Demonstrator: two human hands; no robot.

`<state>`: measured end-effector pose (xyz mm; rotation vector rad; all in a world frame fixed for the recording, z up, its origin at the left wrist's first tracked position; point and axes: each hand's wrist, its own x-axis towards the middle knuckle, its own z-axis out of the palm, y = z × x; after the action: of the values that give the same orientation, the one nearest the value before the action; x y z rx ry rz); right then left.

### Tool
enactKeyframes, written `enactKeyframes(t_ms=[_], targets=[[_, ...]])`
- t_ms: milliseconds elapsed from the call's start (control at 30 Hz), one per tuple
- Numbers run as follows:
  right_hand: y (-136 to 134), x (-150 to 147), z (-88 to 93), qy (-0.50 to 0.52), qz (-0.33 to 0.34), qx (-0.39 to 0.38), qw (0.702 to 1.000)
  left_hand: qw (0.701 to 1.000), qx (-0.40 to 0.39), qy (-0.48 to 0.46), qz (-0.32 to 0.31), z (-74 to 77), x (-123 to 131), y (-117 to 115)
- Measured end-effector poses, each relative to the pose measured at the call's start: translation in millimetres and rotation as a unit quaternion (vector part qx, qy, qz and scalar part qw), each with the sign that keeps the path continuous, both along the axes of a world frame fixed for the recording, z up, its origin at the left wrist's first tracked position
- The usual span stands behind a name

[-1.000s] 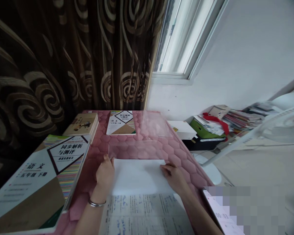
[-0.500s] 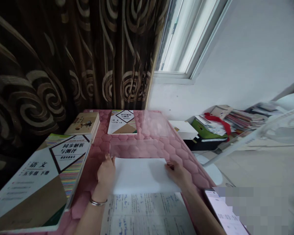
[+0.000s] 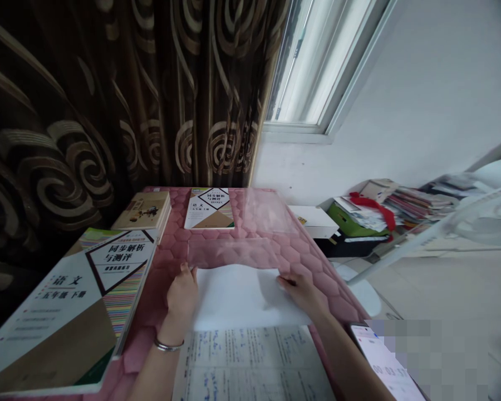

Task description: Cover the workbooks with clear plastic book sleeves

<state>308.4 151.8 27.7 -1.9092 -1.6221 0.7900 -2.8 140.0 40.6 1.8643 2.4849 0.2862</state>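
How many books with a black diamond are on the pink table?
2: the front white-and-tan book at left, and the back white-and-tan book near the brown swirled fabric curtain. More may hide underneath.

The left forearm [image 3: 152, 367] and right forearm [image 3: 353, 356] reach forward from the lower edge, bare. The left grip [image 3: 182, 295] leans slightly inward, fingers curled and pinched together at the tips. The right grip [image 3: 303, 292] angles more sharply inward, fingers bent in a pinch, well apart from the left.
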Motion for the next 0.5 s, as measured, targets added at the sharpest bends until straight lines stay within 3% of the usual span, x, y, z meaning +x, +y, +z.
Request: enactKeyframes(t_ms=[167,267,367,500], targets=[[6,-1,-7.2,0.033,0.000,0.037,0.999,1.000,-0.005,-0.009,-0.009,-0.9,-2,0],[9,-1,-14.7,0.040,-0.034,0.050,0.997,0.999,0.009,-0.033,-0.007,-5.6,-4,0],[9,0,-21.5,0.016,-0.080,0.057,0.995,0.995,0.030,-0.096,-0.010,-9.5,-8,2],[7,-1,-27.1,-0.027,-0.089,0.053,0.994,0.976,0.013,-0.218,0.023,-8.3,-16,8]])
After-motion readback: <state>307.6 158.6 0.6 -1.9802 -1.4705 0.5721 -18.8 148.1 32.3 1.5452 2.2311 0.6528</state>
